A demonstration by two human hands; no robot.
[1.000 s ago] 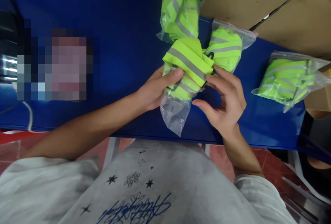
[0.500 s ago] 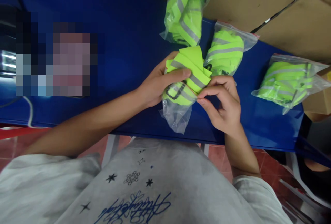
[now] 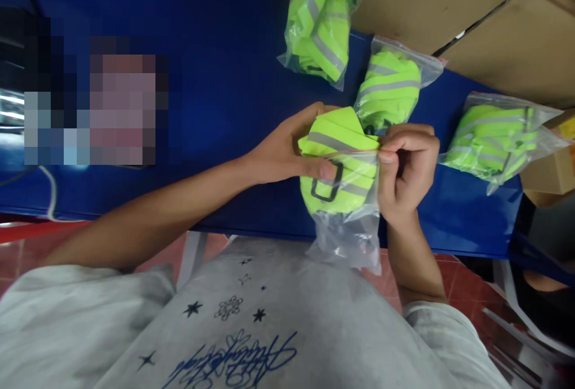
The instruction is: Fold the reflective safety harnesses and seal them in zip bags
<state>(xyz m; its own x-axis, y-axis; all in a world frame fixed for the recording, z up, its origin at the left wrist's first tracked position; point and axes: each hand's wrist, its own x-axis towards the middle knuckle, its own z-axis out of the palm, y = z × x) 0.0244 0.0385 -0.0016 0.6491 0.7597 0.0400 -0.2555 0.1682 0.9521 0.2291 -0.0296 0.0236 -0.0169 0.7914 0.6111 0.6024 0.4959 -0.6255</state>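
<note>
My left hand (image 3: pixel 296 152) is wrapped round a folded neon-yellow reflective strap (image 3: pixel 336 131) with grey stripes and a black buckle. The lower part of the strap sits inside a clear plastic bag (image 3: pixel 348 239); its upper folds stick out above the bag's mouth. My left thumb presses on the front beside the buckle. With thumb and fingers pinched, my right hand (image 3: pixel 406 167) grips the bag's edge at the right end of its mouth. The bag's lower end hangs slack over the table's front edge.
On the blue table (image 3: pixel 224 65) lie several bagged neon straps: one at the back (image 3: pixel 321 23), one behind my right hand (image 3: pixel 390 86), one at the right (image 3: pixel 492 137). Cardboard boxes (image 3: pixel 449 11) line the back right. A blurred-out patch (image 3: pixel 121 107) covers the left.
My right hand has pulled the bag's edge up and rightward, so the bag covers more of the strap. Both hands and the strap have shifted slightly right and nearer to me.
</note>
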